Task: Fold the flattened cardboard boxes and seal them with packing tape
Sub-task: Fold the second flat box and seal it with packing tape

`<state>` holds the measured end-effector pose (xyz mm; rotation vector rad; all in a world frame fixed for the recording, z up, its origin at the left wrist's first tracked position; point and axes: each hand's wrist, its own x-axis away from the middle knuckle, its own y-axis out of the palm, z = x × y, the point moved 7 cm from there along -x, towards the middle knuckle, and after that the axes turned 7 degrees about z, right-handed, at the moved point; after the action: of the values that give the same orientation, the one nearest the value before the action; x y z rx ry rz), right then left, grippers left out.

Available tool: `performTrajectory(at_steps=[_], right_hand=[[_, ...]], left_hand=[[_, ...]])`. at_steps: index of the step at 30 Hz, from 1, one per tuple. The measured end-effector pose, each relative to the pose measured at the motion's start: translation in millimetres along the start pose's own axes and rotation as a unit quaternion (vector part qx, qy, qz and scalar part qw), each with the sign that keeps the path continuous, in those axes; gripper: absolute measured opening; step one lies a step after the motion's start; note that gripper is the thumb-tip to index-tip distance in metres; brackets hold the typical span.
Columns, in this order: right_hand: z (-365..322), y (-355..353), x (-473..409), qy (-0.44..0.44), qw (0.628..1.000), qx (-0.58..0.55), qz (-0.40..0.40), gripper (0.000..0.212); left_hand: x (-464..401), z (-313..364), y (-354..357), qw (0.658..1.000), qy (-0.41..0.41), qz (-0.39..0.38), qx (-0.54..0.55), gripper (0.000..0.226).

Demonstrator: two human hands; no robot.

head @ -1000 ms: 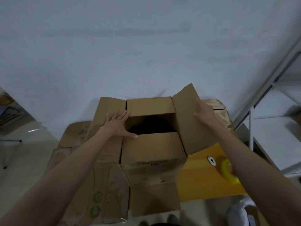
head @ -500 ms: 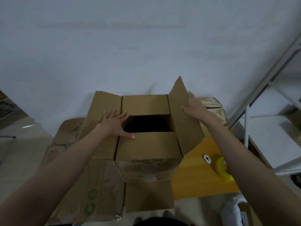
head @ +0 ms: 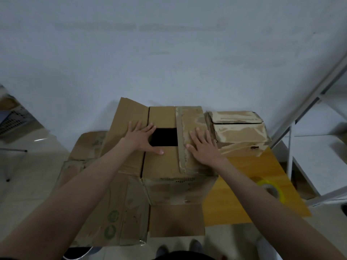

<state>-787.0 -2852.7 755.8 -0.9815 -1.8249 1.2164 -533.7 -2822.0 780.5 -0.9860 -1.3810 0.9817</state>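
Note:
A brown cardboard box [head: 178, 188] stands upright in front of me on a yellow table [head: 231, 209]. Its near and far flaps are folded in, leaving a dark gap in the middle. My right hand [head: 203, 147] lies flat on the right flap, which is folded down over the top. My left hand [head: 141, 138] rests flat on the left flap [head: 127, 128], which still slopes outward, thumb on the near flap. A yellow roll of packing tape [head: 272, 190] lies on the table to the right, partly behind my right forearm.
A smaller closed box [head: 240, 134] with torn paper sits right of the big one against the white wall. Flattened cardboard [head: 105, 212] is stacked at the left. A white metal shelf frame [head: 304, 117] stands at the right.
My right hand has pushed the right flap from upright down flat onto the box top. The left hand has stayed on the left flap.

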Motion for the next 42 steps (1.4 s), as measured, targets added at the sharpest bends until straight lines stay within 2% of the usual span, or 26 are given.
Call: performTrajectory(at_steps=[4,7,9,12,15,17,19,22,23,25,27,28,33,42], right_hand=[[3,-3,0,0.004,1.0,-0.014,0.019,0.068],[4,-3,-1,0.001,0.999,-0.029,0.019,0.069],[2,-2,-1,0.0,0.999,-0.03,0.025,0.069],[2,-2,0,-0.001,0.998,-0.04,0.038,0.069],[4,-3,1,0.001,0.997,-0.063,0.04,0.07],[6,-4,2,0.005,0.997,-0.07,0.038,0.07],[8,-6,2,0.009,0.996,-0.074,0.04,0.071],[7,-5,-1,0.01,0.996,-0.079,0.04,0.072],[6,-4,-2,0.011,0.996,-0.077,0.039,0.072],[5,-2,-5,0.016,0.997,-0.069,0.036,0.072],[8,-1,-5,0.022,0.998,-0.049,0.034,0.072],[10,0,-4,0.025,0.998,-0.037,0.036,0.072],[5,7,4,0.027,0.997,0.0,0.075,0.068],[-6,-7,7,0.037,0.997,-0.01,0.064,0.065]], left_hand=[[12,-3,-20,0.998,-0.035,0.055,0.006,0.133],[31,-22,-46,0.985,-0.133,0.113,-0.009,0.125],[42,-33,-56,0.978,-0.17,0.116,0.031,0.12],[49,-34,-71,0.971,-0.165,0.131,0.112,0.115],[51,-29,-87,0.969,-0.19,0.127,0.094,0.11],[54,-29,-92,0.964,-0.209,0.105,0.124,0.103],[47,-15,-92,0.964,-0.139,0.068,0.215,0.098],[44,33,-82,0.947,0.008,-0.031,0.319,0.081],[40,50,-74,0.948,0.04,-0.06,0.309,0.078],[23,77,-54,0.974,0.081,-0.064,0.202,0.073],[5,89,-33,0.992,0.08,-0.034,0.091,0.072],[0,92,-22,0.995,0.069,-0.028,0.071,0.073],[-3,89,20,0.997,0.05,0.035,0.056,0.073],[0,88,13,0.992,0.046,0.079,0.086,0.074]])
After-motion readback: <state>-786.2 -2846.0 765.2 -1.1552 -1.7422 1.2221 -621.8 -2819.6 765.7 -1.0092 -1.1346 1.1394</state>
